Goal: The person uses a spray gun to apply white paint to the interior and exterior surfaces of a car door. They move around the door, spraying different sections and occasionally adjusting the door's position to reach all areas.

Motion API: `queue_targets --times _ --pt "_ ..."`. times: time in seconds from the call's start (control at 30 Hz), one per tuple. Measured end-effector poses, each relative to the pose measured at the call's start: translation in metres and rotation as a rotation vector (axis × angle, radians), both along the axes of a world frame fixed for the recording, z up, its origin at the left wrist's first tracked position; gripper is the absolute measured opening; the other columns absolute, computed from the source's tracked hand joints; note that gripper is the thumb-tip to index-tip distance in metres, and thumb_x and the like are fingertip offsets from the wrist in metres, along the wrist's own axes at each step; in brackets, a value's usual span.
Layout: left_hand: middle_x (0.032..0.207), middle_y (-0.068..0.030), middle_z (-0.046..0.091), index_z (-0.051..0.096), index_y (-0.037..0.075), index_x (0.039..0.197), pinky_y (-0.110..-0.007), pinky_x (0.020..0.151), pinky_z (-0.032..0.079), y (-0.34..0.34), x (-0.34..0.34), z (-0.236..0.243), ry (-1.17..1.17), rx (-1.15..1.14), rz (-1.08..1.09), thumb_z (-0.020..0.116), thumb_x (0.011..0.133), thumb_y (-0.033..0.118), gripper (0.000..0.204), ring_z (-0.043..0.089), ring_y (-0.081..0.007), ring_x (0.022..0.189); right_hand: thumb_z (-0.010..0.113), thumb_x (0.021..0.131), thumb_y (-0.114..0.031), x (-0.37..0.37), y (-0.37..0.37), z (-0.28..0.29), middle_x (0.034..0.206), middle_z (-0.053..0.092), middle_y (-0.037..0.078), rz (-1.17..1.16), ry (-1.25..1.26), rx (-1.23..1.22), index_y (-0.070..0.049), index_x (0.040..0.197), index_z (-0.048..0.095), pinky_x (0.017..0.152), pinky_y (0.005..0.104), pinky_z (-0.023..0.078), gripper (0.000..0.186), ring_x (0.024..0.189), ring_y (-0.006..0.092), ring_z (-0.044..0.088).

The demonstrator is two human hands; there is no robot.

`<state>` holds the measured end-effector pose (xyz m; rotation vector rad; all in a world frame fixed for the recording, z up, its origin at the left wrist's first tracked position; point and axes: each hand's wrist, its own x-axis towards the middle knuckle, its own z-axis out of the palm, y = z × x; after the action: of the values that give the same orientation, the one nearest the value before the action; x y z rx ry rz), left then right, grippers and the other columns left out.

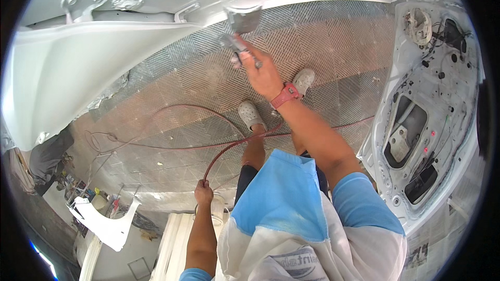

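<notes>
While my right grip is closed around a spray gun, slightly blurred, the gun is held out ahead of me, over the far edge of the tiled floor. Its rounded cup overlaps the rim of a white body panel; touching or apart, cannot tell. Red watch on the same wrist. Left grip low at my side, closed on a dark red hose. From that fist the hose arcs up toward my right forearm; its end I cannot see. Red hose also lies looped toward the floor's left edge. Pale clogs on my feet, mid-floor. White door shell, dark openings through it, by the floor's right edge. Smaller white panel beyond the near left corner.
</notes>
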<state>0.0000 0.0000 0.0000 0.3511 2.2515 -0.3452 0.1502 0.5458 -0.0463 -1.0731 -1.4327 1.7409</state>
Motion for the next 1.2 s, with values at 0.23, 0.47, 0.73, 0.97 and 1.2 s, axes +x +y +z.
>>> queue_targets --times 0.23,0.47,0.73,0.97,1.2 --pt "0.106 -0.028 0.077 0.072 0.007 0.12 -0.061 0.089 0.055 0.017 0.04 -0.002 -0.009 0.079 -0.011 0.064 0.107 0.033 0.03 0.073 -0.0528 0.103 0.061 0.113 -0.038 0.01 0.039 0.046 0.105 0.081 0.016 -0.084 -0.051 0.2 -0.006 0.16 0.058 0.092 0.0366 0.059 0.056 0.093 0.0192 0.076" --pt "0.112 -0.0273 0.078 0.074 0.007 0.126 -0.058 0.095 0.055 0.047 0.055 0.005 -0.012 0.162 -0.021 0.065 0.106 0.03 0.032 0.073 -0.05 0.107 0.062 0.113 -0.041 0.017 0.052 0.135 0.101 0.079 0.013 -0.003 -0.096 0.198 -0.004 0.157 0.06 0.09 0.0352 0.057 0.058 0.089 0.017 0.069" --pt "0.117 -0.0254 0.077 0.073 0.007 0.129 -0.056 0.097 0.055 0.067 0.05 0.038 -0.089 0.17 -0.166 0.063 0.108 0.029 0.032 0.073 -0.0468 0.112 0.053 0.119 -0.038 0.013 0.099 0.199 0.087 0.069 0.002 0.159 0.152 0.095 -0.002 0.155 0.062 0.079 0.0299 0.054 0.052 0.08 0.0103 0.062" --pt "0.116 -0.0248 0.077 0.073 0.008 0.125 -0.056 0.096 0.055 0.096 0.071 0.047 -0.072 0.236 -0.17 0.063 0.108 0.029 0.029 0.073 -0.0466 0.111 0.057 0.113 -0.057 0.011 0.159 0.216 0.078 0.072 0.004 -0.001 -0.111 0.111 0.003 0.142 0.069 0.054 0.0278 0.049 0.069 0.06 0.0099 0.06" --pt "0.11 -0.0249 0.077 0.073 0.007 0.117 -0.057 0.093 0.055 0.111 0.084 0.067 -0.077 0.186 -0.233 0.065 0.106 0.026 0.024 0.073 -0.0478 0.105 0.054 0.11 -0.065 0.022 0.186 0.237 0.08 0.074 0.007 0.181 0.106 -0.073 0.003 0.119 0.073 0.048 0.0286 0.046 0.071 0.056 0.01 0.061"
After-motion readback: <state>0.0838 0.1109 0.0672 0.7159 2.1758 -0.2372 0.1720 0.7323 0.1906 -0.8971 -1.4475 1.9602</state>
